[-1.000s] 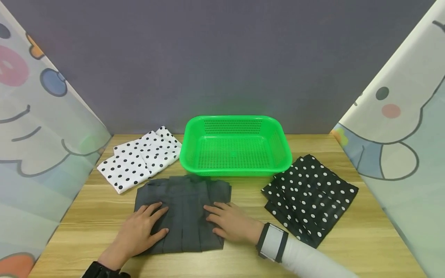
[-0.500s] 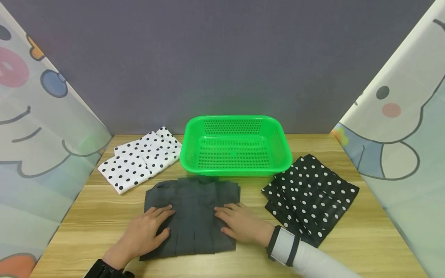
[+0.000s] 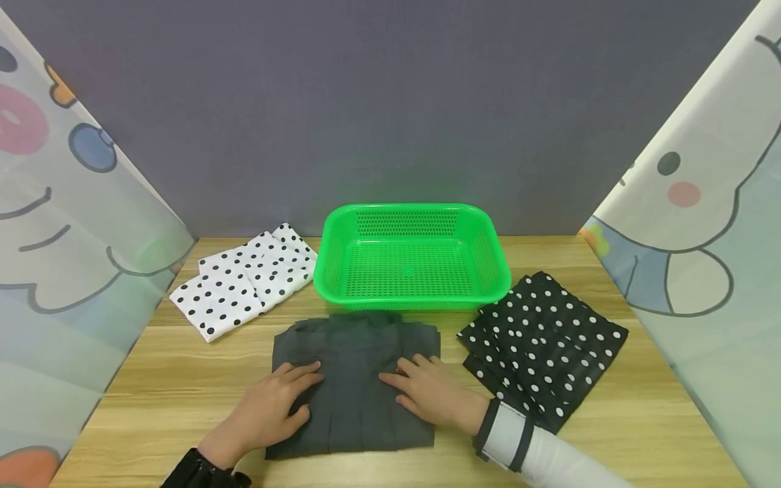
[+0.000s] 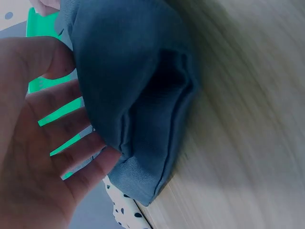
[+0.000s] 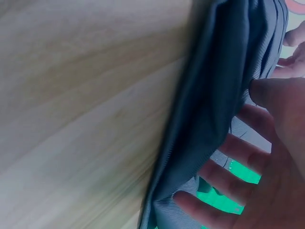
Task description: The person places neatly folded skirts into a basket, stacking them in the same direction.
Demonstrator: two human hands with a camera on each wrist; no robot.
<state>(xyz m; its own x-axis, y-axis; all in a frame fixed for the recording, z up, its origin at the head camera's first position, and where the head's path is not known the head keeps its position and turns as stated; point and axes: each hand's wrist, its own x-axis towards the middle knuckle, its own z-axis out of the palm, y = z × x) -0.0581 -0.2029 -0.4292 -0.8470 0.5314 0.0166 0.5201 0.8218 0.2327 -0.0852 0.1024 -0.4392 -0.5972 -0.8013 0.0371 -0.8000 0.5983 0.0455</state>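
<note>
A folded dark grey pleated garment [image 3: 354, 400] lies flat on the wooden table, in front of the green basket. My left hand [image 3: 268, 410] rests on its left part, the fingers spread and pointing inward. On the right part lies my right hand [image 3: 433, 394], fingers loosely extended. In the left wrist view the garment [image 4: 128, 57] shows a folded side edge with an opening between layers, and the left fingers [image 4: 71, 162] touch its top. The right wrist view shows stacked layers along the garment's edge [image 5: 205, 119], with the right fingers [image 5: 231, 186] over it. Neither hand grips the cloth.
Behind the garment stands a green plastic basket [image 3: 409, 302]. A folded white cloth with black dots [image 3: 244, 281] lies at the back left. To the right is a folded black cloth with white dots [image 3: 549, 346], close to the right forearm. A grey panel [image 3: 390, 102] closes the back.
Both hands and the dark grey garment have slid to the right and slightly toward the front edge. The garment stays flat and folded. The basket and the dotted cloths have not moved.
</note>
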